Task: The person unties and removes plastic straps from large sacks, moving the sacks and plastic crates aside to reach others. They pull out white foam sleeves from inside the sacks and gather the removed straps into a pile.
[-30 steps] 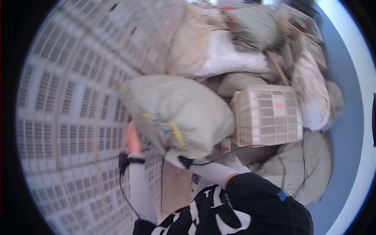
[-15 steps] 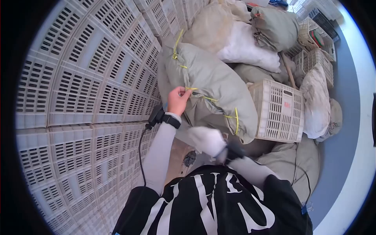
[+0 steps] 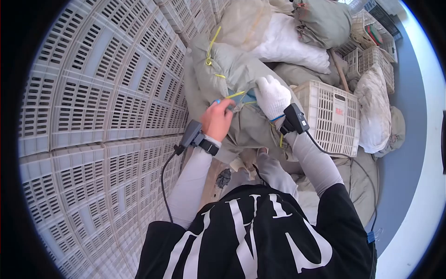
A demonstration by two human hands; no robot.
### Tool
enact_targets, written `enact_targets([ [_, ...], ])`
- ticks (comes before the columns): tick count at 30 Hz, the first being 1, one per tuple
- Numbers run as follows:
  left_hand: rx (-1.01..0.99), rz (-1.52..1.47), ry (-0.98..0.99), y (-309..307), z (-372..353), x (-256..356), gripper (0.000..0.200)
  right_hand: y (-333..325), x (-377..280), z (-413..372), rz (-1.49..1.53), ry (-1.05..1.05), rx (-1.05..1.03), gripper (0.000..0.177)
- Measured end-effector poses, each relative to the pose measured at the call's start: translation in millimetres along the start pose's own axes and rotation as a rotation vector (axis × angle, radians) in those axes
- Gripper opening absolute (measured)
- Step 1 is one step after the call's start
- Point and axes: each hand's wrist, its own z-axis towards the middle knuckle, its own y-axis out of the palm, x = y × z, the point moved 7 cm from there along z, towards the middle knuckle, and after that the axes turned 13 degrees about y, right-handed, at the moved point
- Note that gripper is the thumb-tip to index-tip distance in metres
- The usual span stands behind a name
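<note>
A large grey-green sack [image 3: 232, 63] lies ahead of me, its seam laced with yellow ties [image 3: 209, 51]. My left hand [image 3: 217, 118], bare, is at the seam with thumb and fingers pinched near a yellow strand; what lies between the fingertips is too small to make out. My right hand [image 3: 273, 97], in a white knitted glove, is closed on the sack's edge just right of the seam. Between the two hands the seam gapes a little and something blue-green shows in the gap.
Stacked white plastic crates [image 3: 88, 97] form a wall on the left. A white crate [image 3: 327, 114] stands right of the sack. More sacks [image 3: 320, 23] lie behind, and a wooden handle [image 3: 339, 69] sticks up among them.
My right hand has moved up and forward from near my body to the sack. My left hand has shifted slightly. The sack's edge is now pulled up and the seam gapes between the hands.
</note>
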Motion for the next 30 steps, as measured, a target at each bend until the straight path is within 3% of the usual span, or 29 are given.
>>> enact_targets([
  [2, -0.028, 0.121, -0.054, -7, 11, 15, 0.04, -16, -6, 5, 0.071, -0.076, 0.09, 0.015],
  [3, -0.132, 0.145, -0.094, -2, 16, 14, 0.051, -22, -9, 6, 0.101, -0.094, 0.122, 0.014],
  [6, -0.14, 0.165, -0.111, -5, 25, 18, 0.065, -26, -11, 8, 0.161, -0.148, 0.12, 0.013],
  [12, -0.14, -0.026, -0.15, -19, 32, 30, 0.083, -25, -6, 16, 0.317, -0.279, -0.092, 0.019],
  [15, -0.021, -0.16, -0.129, -23, 37, 30, 0.081, -29, -7, 8, 0.327, -0.297, -0.131, 0.037],
  [19, -0.009, -0.236, -0.057, -22, 45, 42, 0.08, -33, 2, -5, 0.281, -0.07, -0.253, 0.064],
  [24, -0.007, -0.32, 0.013, -24, 45, 88, 0.08, -48, 31, -23, 0.176, -0.006, -0.283, 0.06],
  [26, 0.002, -0.414, 0.043, -26, 40, 99, 0.07, -57, 40, -32, 0.102, 0.044, -0.341, 0.057],
  [28, 0.033, -0.608, 0.064, -26, 34, 98, 0.062, -76, 56, -30, 0.295, 0.111, -0.164, 0.05],
  [30, 0.19, -0.8, 0.025, -29, 26, 85, 0.046, -98, 75, -18, 0.415, 0.123, -0.011, 0.045],
])
